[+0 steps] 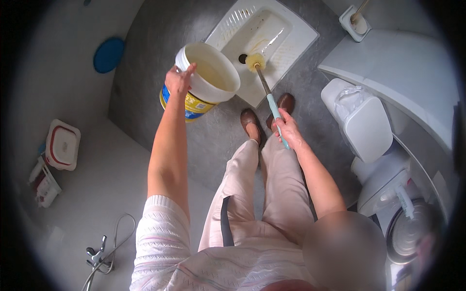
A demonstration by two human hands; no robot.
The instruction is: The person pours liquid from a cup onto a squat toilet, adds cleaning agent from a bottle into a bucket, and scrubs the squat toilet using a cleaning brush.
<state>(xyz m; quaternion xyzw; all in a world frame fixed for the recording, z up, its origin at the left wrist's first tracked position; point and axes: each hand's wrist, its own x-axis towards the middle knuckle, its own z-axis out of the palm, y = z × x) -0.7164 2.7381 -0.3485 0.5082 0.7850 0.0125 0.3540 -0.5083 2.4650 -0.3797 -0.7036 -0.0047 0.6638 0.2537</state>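
Left hand (178, 80) clenched on the rim of a white plastic bucket (206, 80), tilted above the dark floor just left of the squat toilet pan (296, 41). Right hand (287, 128) wrapped round the teal handle of a toilet brush (264, 82), yellow bristles pressed near the pan's drain hole. Bucket seemingly empty, interior dim.

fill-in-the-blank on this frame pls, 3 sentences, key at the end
The left hand holds a white ____ by its rim.
The right hand grips the handle of a ____ with a yellow head.
The yellow head rests in the squat toilet near its ____.

Missing words: bucket; brush; drain hole
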